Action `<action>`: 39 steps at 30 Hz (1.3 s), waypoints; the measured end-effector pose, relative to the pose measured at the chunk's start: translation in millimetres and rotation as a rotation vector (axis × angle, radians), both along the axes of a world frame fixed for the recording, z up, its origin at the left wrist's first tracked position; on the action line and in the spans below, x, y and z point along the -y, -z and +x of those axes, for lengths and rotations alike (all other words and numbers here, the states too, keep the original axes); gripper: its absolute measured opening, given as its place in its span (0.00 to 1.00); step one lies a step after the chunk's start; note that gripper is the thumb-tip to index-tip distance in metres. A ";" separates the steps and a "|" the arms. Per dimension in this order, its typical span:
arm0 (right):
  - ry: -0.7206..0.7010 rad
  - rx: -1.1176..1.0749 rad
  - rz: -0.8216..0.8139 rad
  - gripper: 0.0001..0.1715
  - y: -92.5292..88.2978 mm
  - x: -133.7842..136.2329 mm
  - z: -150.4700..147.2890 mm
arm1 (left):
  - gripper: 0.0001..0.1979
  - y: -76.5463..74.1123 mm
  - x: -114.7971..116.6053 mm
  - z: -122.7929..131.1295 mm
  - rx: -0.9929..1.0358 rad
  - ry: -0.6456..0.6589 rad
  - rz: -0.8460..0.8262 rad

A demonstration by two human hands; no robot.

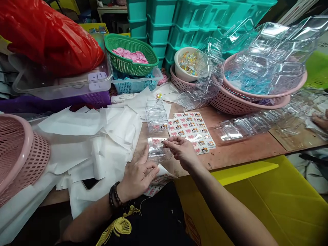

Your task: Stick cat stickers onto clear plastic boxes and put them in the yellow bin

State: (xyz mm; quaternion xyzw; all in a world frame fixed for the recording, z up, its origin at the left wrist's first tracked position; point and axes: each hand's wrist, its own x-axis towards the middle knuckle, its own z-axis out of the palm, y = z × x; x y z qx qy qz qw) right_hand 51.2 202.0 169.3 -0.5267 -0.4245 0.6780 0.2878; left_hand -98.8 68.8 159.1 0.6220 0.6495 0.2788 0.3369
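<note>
A clear plastic box (155, 150) lies on the table, a printed sticker (155, 140) along its far part. My right hand (181, 150) pinches the sticker's right end between thumb and forefinger. Against the box's left side rests the forefinger of my left hand (139, 176). The thumb and other fingers of that hand are closed on a sticker sheet (160, 181), which curls over the table's near edge; their exact hold is partly hidden. Just beyond, several stacked clear boxes (155, 114) stand in a row, the nearest bearing a sticker. More sticker sheets (191, 128) lie right of them.
White backing papers (112, 136) are heaped to the left, beside a pink basket (38, 153). A green basket (132, 65) of pink pieces stands behind. Clear packaging piles into another pink basket (230, 99) at right. A person's hand (321, 121) shows at the far right.
</note>
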 end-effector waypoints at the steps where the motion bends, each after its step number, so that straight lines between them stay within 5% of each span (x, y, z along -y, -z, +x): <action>1: -0.011 0.007 -0.001 0.28 -0.5 -1.9 -1.1 | 0.14 0.7 -0.5 -0.1 -0.001 0.000 0.002; 10: -0.102 0.042 0.001 0.28 3.7 -17.6 -3.6 | 0.13 2.1 -4.3 -3.2 -0.003 0.048 0.055; 39: -0.069 0.133 -0.040 0.29 -2.0 -17.1 -10.2 | 0.14 11.7 -9.9 -3.5 -0.166 0.132 0.157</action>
